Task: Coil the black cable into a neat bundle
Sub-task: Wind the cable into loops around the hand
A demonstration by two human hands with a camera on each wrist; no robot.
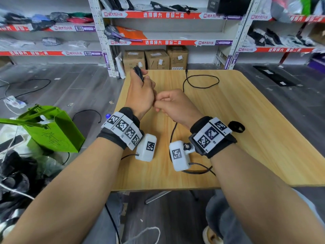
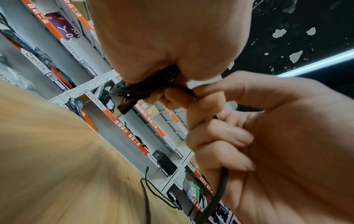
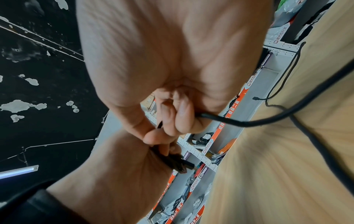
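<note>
My left hand grips several gathered loops of the black cable above the table's far left part; in the left wrist view the bundle sticks out of the fist with a USB plug hanging below it. Touching it on the right, my right hand pinches the loose run of cable in curled fingers. The free remainder loops across the far side of the wooden table and ends in a small plug.
A black round ring-like object lies on the table right of my right wrist. A green bag and loose cords sit on the floor at left. Shelving with parcels and cardboard boxes stands behind the table.
</note>
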